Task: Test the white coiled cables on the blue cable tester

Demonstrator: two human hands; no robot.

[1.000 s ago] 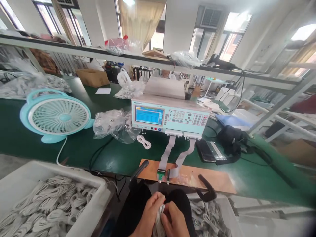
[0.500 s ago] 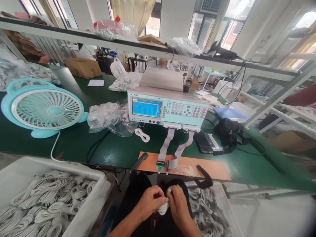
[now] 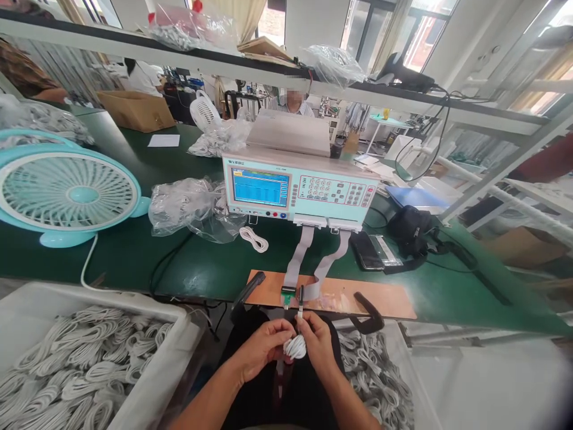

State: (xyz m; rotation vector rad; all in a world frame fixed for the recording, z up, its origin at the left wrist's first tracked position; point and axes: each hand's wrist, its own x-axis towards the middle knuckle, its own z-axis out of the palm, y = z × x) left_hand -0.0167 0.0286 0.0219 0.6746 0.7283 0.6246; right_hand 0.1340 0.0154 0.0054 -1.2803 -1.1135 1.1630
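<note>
Between my two hands hangs a coiled white cable [image 3: 295, 347], just in front of the bench edge. My left hand [image 3: 270, 341] is closed on the left side of the coil, thumb and fingers pinched. My right hand [image 3: 314, 337] pinches the cable's plug end [image 3: 300, 313], which is up against the right-hand test connector [image 3: 301, 294]; whether it is seated I cannot tell. Just to the left sits a green adapter board [image 3: 287, 298] with a small metal socket. Grey ribbon cables [image 3: 299, 260] run from both connectors to the bench tester [image 3: 299, 188], its blue screen lit.
White bins with coiled cables stand left [image 3: 179, 328] and right [image 3: 414, 370]. Black clamps [image 3: 248, 294] [image 3: 369, 313] hold an orange board [image 3: 389, 301]. A turquoise fan [image 3: 83, 194], bagged cables [image 3: 183, 206], one loose cable coil [image 3: 253, 239] and a phone [image 3: 367, 254] lie on the bench.
Both hands have moved up and forward with the cable coil, from over the lap to the connectors. The plug end now meets the right connector. The view has shifted slightly.
</note>
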